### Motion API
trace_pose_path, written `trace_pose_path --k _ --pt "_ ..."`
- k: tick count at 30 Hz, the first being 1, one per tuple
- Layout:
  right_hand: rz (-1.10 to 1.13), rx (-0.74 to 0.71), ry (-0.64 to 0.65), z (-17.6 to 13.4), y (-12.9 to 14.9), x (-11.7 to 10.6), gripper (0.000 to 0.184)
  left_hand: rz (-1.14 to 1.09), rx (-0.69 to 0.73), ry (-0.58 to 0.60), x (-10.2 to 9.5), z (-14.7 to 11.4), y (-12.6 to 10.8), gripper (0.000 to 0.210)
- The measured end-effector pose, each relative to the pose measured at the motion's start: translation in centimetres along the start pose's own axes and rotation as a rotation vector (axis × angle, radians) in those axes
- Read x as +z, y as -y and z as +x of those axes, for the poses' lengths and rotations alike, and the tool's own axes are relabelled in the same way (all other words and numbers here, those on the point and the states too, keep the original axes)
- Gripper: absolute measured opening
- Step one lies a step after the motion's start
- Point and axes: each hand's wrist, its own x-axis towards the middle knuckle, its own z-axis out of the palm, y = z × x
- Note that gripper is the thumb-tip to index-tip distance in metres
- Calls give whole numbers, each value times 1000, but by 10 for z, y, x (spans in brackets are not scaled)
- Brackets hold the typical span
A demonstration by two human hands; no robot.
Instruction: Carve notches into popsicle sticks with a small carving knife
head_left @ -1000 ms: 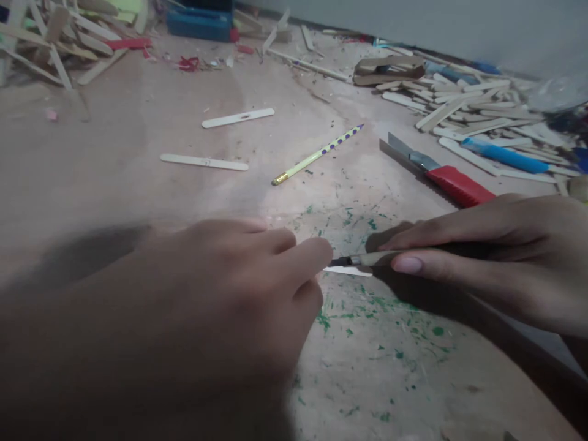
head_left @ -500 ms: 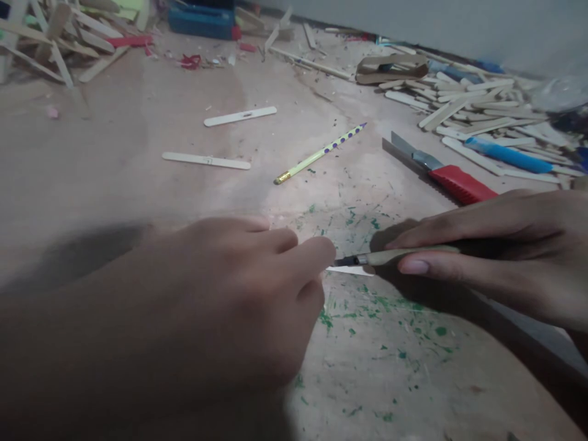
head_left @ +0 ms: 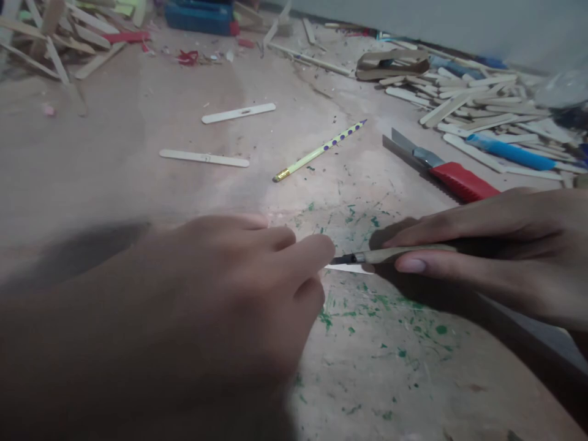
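My left hand is closed, with its thumb and forefinger pressed down at a pale craft stick on the table. One end of that stick sticks out to the right of the fingers; the rest is hidden under them. Between the thumb and fingers of my right hand is a slim tool with a pale handle and a dark metal tip. The tip lies just above the stick, close to my left fingertips, and its very end is hidden.
Beyond my hands lie a spotted pencil, two loose craft sticks, one pale and one whiter, and a red-handled cutter. A stick heap and a blue pen are at right. A blue box stands behind.
The view has shifted very slightly. The tool in my right hand has moved a touch to the left; both hands keep their grip.
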Motion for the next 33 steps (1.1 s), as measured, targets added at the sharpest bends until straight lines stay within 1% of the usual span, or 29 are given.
trace_pose_path --k 3,7,9,11,13,15,17,18,20,23,26,33 --pt "-13 -17 -11 1 1 0 23 -17 16 -5 0 -1 0 17" --pt "-16 -29 -19 -2 -5 2 25 -31 0 -11 -1 -2 -1 21" --pt "-9 -72 -41 -5 -11 3 22 -37 -5 -8 -1 -2 0 23" --pt "-4 -117 -47 -7 -15 3 15 -37 -2 -6 0 -1 0 25" --pt "8 -135 -48 -8 -17 3 13 -32 -1 -10 0 0 0 25" --pt "-3 -102 -31 -7 -17 3 18 -21 -3 -8 -1 1 0 23" --pt "-14 -66 -21 -7 -16 2 25 -2 -11 4 -1 1 -1 25" --pt "-6 -69 -29 -7 -16 2 26 8 -16 9 -2 1 -1 28" --pt "7 -94 -48 -8 -17 1 21 16 -13 12 -3 0 -2 33" --pt "14 -140 -55 -11 -20 0 12 19 7 15 -3 -1 -2 24" --pt "18 -146 -40 -12 -22 0 10 30 8 15 -2 0 -2 15" --pt "-19 -173 -46 -7 -20 2 11 10 2 5 -3 0 -1 18"
